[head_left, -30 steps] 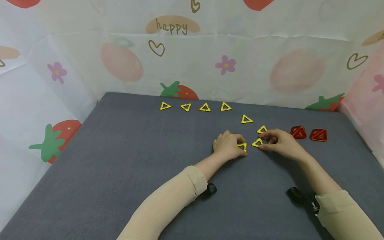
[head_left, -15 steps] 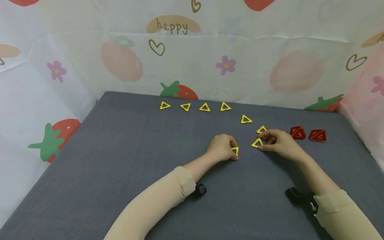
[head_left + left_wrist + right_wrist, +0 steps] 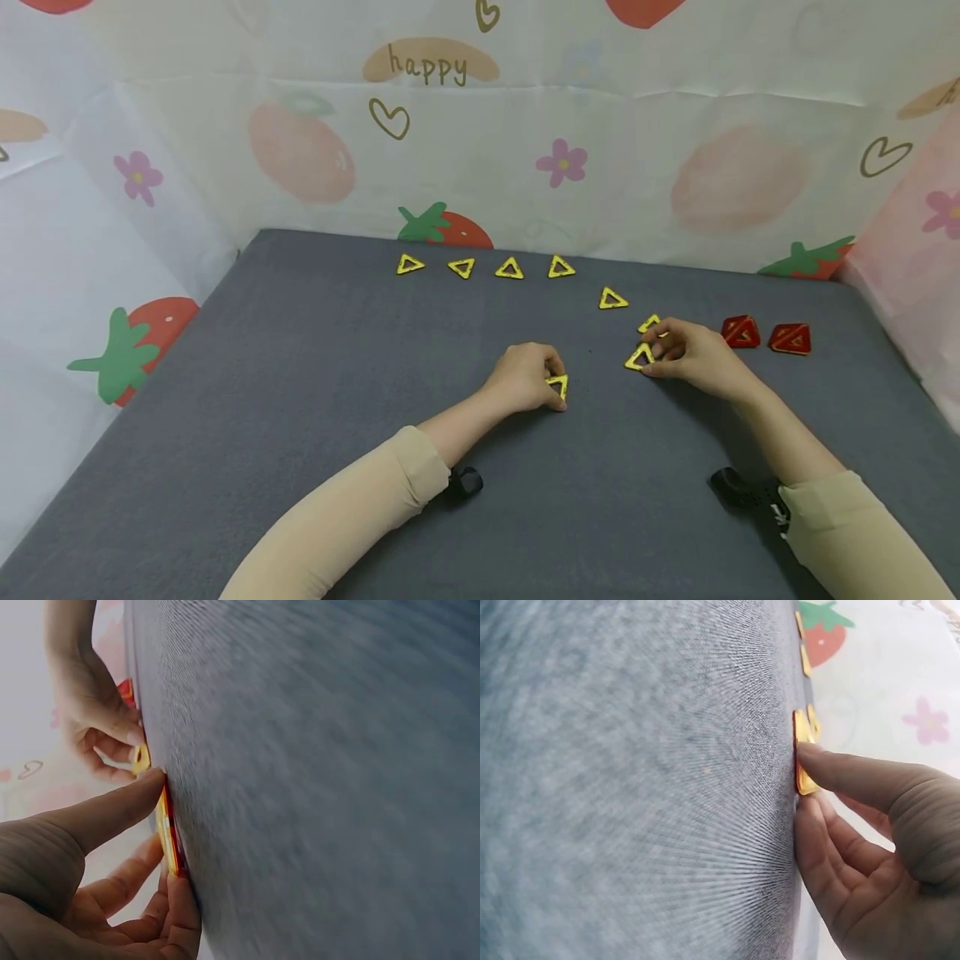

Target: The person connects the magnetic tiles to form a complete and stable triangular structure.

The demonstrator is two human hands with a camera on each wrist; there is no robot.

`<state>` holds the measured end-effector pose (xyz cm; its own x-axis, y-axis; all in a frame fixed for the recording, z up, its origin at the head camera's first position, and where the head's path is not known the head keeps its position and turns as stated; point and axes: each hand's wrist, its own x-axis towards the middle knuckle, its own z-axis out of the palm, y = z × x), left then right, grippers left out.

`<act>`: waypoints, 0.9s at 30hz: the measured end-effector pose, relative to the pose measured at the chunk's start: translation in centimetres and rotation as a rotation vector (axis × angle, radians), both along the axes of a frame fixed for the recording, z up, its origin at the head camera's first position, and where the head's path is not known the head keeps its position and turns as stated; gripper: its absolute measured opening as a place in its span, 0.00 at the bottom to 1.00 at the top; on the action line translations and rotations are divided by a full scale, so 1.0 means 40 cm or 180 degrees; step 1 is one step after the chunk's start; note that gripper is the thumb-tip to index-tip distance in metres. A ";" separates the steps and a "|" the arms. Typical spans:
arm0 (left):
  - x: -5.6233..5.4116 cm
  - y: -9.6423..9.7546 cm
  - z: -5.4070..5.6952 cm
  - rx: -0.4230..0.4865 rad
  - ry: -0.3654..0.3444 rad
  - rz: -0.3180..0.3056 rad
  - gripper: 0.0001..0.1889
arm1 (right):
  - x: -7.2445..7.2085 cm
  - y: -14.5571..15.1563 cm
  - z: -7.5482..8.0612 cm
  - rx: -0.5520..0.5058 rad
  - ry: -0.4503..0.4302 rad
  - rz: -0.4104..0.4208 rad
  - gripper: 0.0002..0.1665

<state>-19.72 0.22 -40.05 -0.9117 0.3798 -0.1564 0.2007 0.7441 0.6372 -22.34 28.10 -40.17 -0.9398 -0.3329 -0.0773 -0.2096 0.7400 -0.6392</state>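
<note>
My left hand [image 3: 525, 377] pinches a yellow triangle tile [image 3: 559, 385] between thumb and fingers, low at the grey table top. In the left wrist view this tile [image 3: 169, 825] shows a red underside edge. To the right, my right hand [image 3: 693, 354] grips another yellow triangle tile [image 3: 639, 358] by its right side; the right wrist view has the thumb lying on that tile [image 3: 804, 761] and the fingers at its edge. Just behind it lies a further yellow triangle [image 3: 649, 323], partly covered by the right fingers.
Several yellow triangles line the far edge, among them one at the left end [image 3: 409, 264] and one at the right end [image 3: 560, 267]. A single yellow triangle [image 3: 612, 298] lies nearer. Two groups of red triangular pieces, left [image 3: 741, 332] and right [image 3: 791, 338], sit beyond the right hand.
My left hand has slid leftward and slightly nearer with its yellow triangle tile, away from the right hand. The right hand has stayed almost in place, on its tile.
</note>
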 end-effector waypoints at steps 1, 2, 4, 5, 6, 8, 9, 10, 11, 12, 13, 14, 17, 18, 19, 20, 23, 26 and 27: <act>0.001 -0.007 0.000 0.0002 -0.0009 0.0005 0.23 | 0.000 -0.002 0.001 -0.0049 -0.0037 0.0003 0.25; 0.001 -0.014 0.001 0.0004 -0.0021 0.0010 0.23 | 0.000 -0.003 0.002 -0.0094 -0.0081 -0.0003 0.25; 0.001 -0.028 0.001 0.0001 -0.0024 0.0018 0.22 | 0.001 -0.007 0.005 -0.0186 -0.0164 -0.0011 0.24; 0.001 -0.035 0.001 -0.0002 -0.0025 0.0022 0.22 | 0.001 -0.009 0.005 -0.0230 -0.0205 -0.0007 0.24; 0.001 -0.041 0.001 0.0000 -0.0031 0.0029 0.22 | 0.001 -0.011 0.005 -0.0262 -0.0232 0.0004 0.22; 0.003 -0.053 0.002 -0.0007 -0.0041 0.0048 0.22 | 0.002 -0.017 0.006 -0.0315 -0.0286 0.0034 0.20; 0.004 -0.058 0.003 -0.0005 -0.0043 0.0057 0.22 | 0.003 -0.020 0.005 -0.0335 -0.0307 0.0060 0.19; 0.004 -0.062 0.003 0.0001 -0.0046 0.0062 0.21 | 0.004 -0.025 0.005 -0.0349 -0.0328 0.0084 0.18; 0.005 -0.066 0.003 -0.0002 -0.0043 0.0062 0.21 | 0.004 -0.031 0.006 -0.0363 -0.0345 0.0107 0.17; 0.006 -0.069 0.003 -0.0007 -0.0040 0.0065 0.21 | 0.006 -0.037 0.007 -0.0377 -0.0363 0.0128 0.16; 0.006 -0.072 0.003 -0.0011 -0.0035 0.0064 0.21 | 0.007 -0.043 0.010 -0.0386 -0.0382 0.0149 0.16; 0.006 -0.074 0.002 -0.0002 -0.0025 0.0061 0.21 | 0.009 -0.049 0.012 -0.0400 -0.0406 0.0166 0.16; 0.007 -0.079 0.001 0.0026 0.0002 0.0049 0.21 | 0.014 -0.068 0.018 -0.0480 -0.0504 0.0216 0.16; 0.008 -0.080 0.001 0.0046 0.0011 0.0050 0.21 | 0.016 -0.074 0.019 -0.0512 -0.0533 0.0228 0.17; 0.008 -0.082 0.001 0.0071 0.0017 0.0052 0.21 | 0.017 -0.080 0.019 -0.0546 -0.0567 0.0238 0.17; 0.008 -0.083 0.001 0.0101 0.0018 0.0068 0.21 | 0.018 -0.087 0.020 -0.0579 -0.0605 0.0241 0.17; 0.007 -0.089 0.000 0.0188 -0.0016 0.0138 0.20 | 0.020 -0.111 0.018 -0.0645 -0.0711 0.0266 0.18; 0.005 -0.096 -0.001 0.0268 -0.0096 0.0214 0.18 | 0.023 -0.143 0.016 -0.0693 -0.0874 0.0310 0.18; 0.004 -0.098 -0.001 0.0286 -0.0116 0.0228 0.17 | 0.025 -0.154 0.015 -0.0702 -0.0925 0.0326 0.18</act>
<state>-19.58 -3.69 -40.10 -0.9313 0.3280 -0.1583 0.1246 0.6953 0.7078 -21.33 21.94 -39.57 -0.8502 -0.4625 -0.2516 -0.0619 0.5624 -0.8245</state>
